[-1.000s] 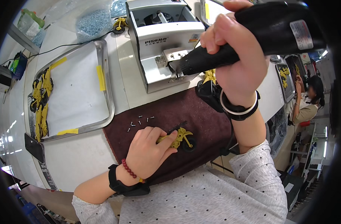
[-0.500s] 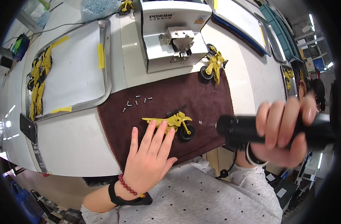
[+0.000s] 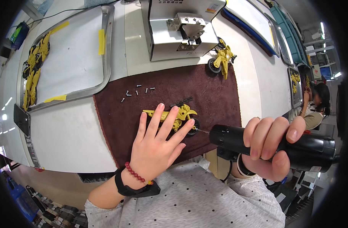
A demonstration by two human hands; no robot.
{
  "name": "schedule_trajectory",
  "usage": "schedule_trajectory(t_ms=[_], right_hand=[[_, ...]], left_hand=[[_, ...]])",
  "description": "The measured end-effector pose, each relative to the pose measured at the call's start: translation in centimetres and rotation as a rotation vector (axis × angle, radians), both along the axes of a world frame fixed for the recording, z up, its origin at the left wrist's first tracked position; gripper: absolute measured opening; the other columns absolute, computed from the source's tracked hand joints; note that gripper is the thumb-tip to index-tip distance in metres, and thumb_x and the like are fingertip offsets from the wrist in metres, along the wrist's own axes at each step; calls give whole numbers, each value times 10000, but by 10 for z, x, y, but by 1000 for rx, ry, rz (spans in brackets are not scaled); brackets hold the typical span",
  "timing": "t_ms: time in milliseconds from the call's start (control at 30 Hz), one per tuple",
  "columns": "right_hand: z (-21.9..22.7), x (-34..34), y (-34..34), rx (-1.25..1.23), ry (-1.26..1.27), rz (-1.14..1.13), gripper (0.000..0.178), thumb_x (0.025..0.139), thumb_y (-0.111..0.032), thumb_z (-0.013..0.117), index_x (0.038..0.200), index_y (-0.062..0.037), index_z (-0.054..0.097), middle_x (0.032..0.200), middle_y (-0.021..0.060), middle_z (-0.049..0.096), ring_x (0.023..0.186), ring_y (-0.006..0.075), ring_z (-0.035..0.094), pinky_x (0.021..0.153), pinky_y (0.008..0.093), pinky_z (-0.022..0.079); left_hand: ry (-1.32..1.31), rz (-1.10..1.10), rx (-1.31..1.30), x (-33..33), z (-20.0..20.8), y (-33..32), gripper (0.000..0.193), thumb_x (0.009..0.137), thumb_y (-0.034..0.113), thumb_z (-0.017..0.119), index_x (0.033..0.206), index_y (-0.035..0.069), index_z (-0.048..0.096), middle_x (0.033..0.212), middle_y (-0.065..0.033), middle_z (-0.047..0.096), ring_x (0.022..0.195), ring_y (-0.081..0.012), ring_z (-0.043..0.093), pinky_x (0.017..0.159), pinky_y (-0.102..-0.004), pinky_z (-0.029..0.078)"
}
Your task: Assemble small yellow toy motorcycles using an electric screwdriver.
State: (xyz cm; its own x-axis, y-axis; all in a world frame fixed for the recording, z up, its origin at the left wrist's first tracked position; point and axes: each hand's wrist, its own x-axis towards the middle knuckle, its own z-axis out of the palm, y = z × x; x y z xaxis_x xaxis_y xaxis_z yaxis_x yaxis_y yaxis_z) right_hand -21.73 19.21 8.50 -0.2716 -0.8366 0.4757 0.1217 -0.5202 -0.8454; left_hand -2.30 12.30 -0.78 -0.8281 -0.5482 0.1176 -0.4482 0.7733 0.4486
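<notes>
A yellow toy motorcycle [image 3: 185, 110] with a black wheel lies on its side on the dark brown cloth [image 3: 124, 133]. My left hand [image 3: 153, 146] rests over it with fingers spread, pressing it to the cloth and hiding part of its body. In my right hand [image 3: 269, 142] is a black electric screwdriver [image 3: 234, 136], held level with fingers wrapped round its body. Its thin bit points left and reaches the toy near the front wheel; whether it sits in a screw is too small to tell. Several small silver screws [image 3: 137, 92] lie scattered beyond my left hand.
A metal screw feeder machine [image 3: 181, 38] stands behind the cloth. Another yellow toy motorcycle [image 3: 222, 60] lies at the cloth's far right corner. On the left, a metal tray [image 3: 108, 49] holds several yellow toys. A co-worker [image 3: 316, 106] sits at far right.
My right hand has brought the screwdriver left and slightly down, and its bit is now at the toy's front wheel. My left hand's fingers have spread and shifted over the toy.
</notes>
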Motion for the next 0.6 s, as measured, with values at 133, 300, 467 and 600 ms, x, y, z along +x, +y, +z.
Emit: schedule_trajectory(t_ms=[133, 300, 467, 600], right_hand=[[-1, 2, -1, 38, 32, -7, 359, 872, -112, 673, 1098, -115, 396, 745, 48, 541, 610, 182, 561, 635, 363, 463], [-7, 5, -4, 56, 42, -9, 368, 860, -99, 676, 1098, -108, 395, 753, 53, 548, 607, 183, 560, 631, 366, 466], [-7, 8, -2, 52, 76, -35, 363, 845, -76, 672, 1084, -101, 400, 747, 56, 551, 600, 184, 559, 619, 371, 471], [-11, 11, -4, 43, 123, -19, 339, 825, -20, 658, 1040, -92, 406, 730, 53, 555, 578, 185, 560, 607, 360, 474]], left_hand=[[17, -1, 3, -1, -2, 0, 588, 784, 278, 698, 1348, 332, 540, 1469, -102, 391, 1372, -362, 317, 1097, -579, 243], [17, 2, 6, 1, -3, -2, 593, 780, 262, 695, 1348, 332, 539, 1476, -98, 387, 1376, -353, 314, 1098, -564, 252], [21, -11, 29, -1, -1, -3, 597, 779, 260, 696, 1349, 341, 536, 1480, -93, 382, 1378, -347, 312, 1092, -555, 272], [7, -3, 28, 2, -3, -3, 605, 775, 260, 700, 1349, 349, 532, 1482, -89, 377, 1371, -346, 320, 1079, -550, 297]])
